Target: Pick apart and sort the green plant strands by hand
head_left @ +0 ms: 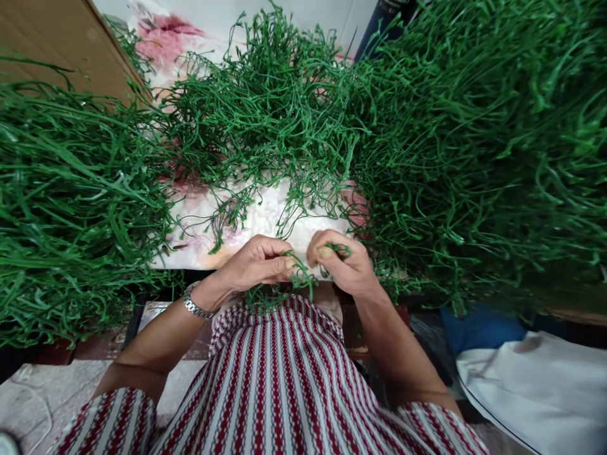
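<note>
My left hand (256,262) and my right hand (344,262) meet close to my body, both with fingers pinched on a thin green plastic stem (301,275) with small branches. The stem hangs between the two hands over my striped red and white garment (275,373). A metal watch (195,306) sits on my left wrist. Just beyond the hands lies a loose heap of the same green stems (265,120) on a flowered cloth (265,221).
Big piles of green stems rise at the left (71,202) and at the right (484,151). A brown cardboard box (61,44) stands at the far left. A white bag (535,385) and something blue (478,325) lie at the lower right on the floor.
</note>
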A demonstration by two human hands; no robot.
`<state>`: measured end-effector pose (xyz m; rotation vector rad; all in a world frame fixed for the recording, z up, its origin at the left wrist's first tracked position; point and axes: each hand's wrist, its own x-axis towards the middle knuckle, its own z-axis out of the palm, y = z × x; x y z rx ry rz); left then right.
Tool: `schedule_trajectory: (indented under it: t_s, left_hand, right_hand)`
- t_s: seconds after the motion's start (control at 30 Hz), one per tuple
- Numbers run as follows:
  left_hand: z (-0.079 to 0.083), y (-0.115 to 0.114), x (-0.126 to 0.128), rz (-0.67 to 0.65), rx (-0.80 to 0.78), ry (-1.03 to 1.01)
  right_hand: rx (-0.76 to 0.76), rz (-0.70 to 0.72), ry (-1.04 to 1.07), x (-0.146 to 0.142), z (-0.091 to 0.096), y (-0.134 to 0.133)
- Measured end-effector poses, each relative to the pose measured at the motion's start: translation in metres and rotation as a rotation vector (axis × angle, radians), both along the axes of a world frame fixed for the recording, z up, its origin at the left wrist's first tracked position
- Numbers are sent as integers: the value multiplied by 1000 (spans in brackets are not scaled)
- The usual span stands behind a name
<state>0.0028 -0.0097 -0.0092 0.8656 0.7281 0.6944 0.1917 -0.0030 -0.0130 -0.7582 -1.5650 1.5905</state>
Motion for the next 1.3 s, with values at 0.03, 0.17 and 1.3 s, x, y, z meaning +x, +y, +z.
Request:
schedule_trajectory:
  t_s: [0.03, 0.17, 1.3]
  left_hand:
    - [1, 1, 1, 7, 37, 20]
    - [3, 3, 9, 170, 142, 145]
    - [17, 11, -15, 402, 57, -249]
  right_hand:
    - [68, -48, -63, -2, 1, 3]
    - [88, -93, -124, -16, -1, 5]
    - [390, -115, -132, 17, 16, -16]
